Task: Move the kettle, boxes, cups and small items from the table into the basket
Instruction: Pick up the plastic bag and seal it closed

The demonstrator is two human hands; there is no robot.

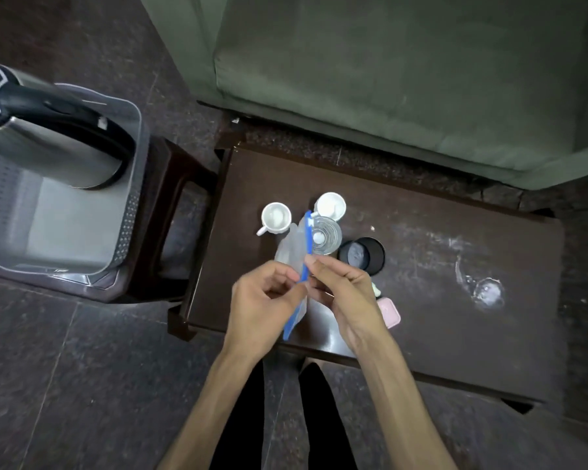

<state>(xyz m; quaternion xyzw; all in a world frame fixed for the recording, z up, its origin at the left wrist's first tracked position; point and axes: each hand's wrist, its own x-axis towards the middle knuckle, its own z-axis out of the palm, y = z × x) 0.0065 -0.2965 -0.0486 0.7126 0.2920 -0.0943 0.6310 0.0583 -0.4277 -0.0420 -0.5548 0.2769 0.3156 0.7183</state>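
Over the dark wooden table [421, 300], my left hand [262, 307] and my right hand [345, 296] both pinch a clear zip bag with a blue seal strip [304, 262]. Behind the bag stand two white cups [275, 218] [330, 205], a clear glass [326, 235] and a black round cup [362, 254]. A small pink box [390, 312] lies partly hidden beside my right wrist. The steel kettle with a black handle [55, 137] sits in the grey basket [129, 212] at the left.
The basket rests on a dark stool [174, 178] left of the table. A green sofa [387, 79] stands beyond the table. A wet white smear [486, 290] marks the table's right part. My legs [279, 418] stand at the table's near edge.
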